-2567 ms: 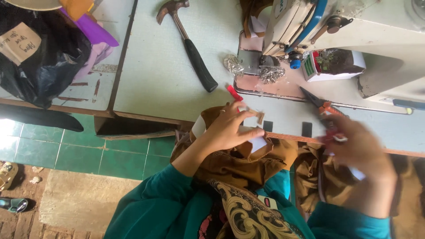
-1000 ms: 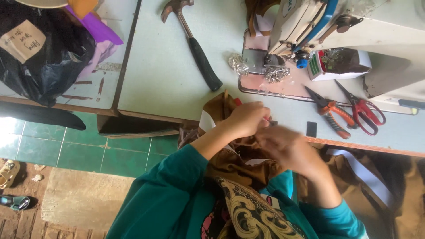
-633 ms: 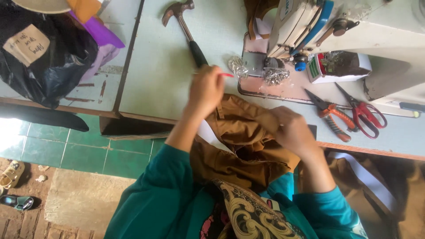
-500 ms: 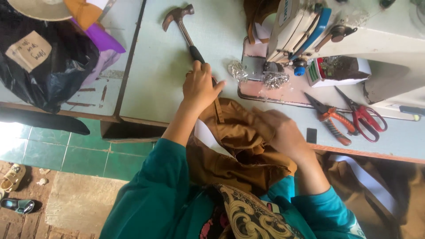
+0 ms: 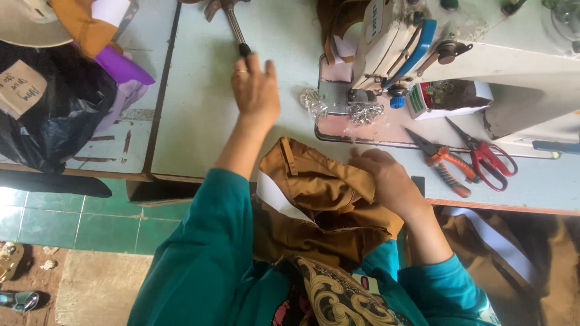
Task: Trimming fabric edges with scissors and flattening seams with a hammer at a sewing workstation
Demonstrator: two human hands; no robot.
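Note:
My left hand [image 5: 256,90] reaches far across the pale green table [image 5: 193,108] and closes over the black grip of a hammer [image 5: 231,23], whose metal shaft and head stick out beyond my fingers. My right hand [image 5: 386,181] rests at the table's near edge, fingers curled into a folded brown garment [image 5: 314,181] with a white lining strip. The garment hangs from the edge down into my lap. Both arms wear teal sleeves.
A white sewing machine [image 5: 459,54] stands at the back right on a pinkish plate. Orange-handled pliers [image 5: 444,163] and red scissors [image 5: 486,157] lie right of my right hand. A black plastic bag [image 5: 54,115] and purple cloth [image 5: 118,66] sit on the left table.
My left hand has let go of the garment and moved forward up the table onto the hammer's grip. My right hand stays on the brown garment.

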